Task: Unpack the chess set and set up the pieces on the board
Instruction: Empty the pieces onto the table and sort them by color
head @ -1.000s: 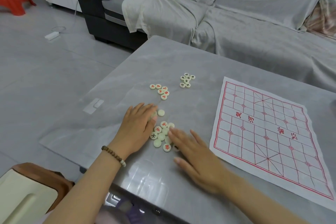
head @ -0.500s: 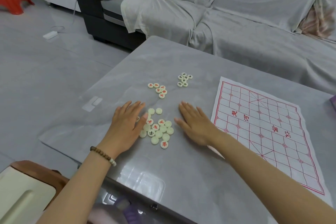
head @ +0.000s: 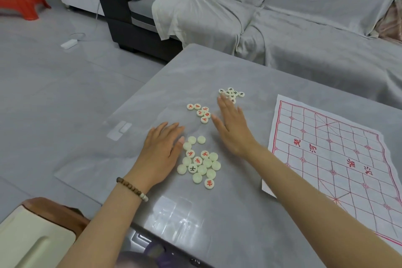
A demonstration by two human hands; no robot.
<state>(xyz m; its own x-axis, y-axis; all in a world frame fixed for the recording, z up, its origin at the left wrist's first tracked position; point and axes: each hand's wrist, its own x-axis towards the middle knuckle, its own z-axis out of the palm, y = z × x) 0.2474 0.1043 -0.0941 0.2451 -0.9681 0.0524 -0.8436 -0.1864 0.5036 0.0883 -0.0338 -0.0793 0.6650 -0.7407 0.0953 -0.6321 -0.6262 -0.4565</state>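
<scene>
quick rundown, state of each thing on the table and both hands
board: unfolded flat, no pieces on it
near pile: unsorted, most pieces blank side up
red group: sorted, characters up
black group: sorted, characters up
left hand: open, flat beside near pile
right hand: open, fingertips at black group, holding nothing

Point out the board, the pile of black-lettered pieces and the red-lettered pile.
Board [head: 339,159], head view: middle of the grid.
Black-lettered pieces [head: 233,93], head view: centre of the pile.
Red-lettered pile [head: 201,112], head view: its middle piece.
</scene>
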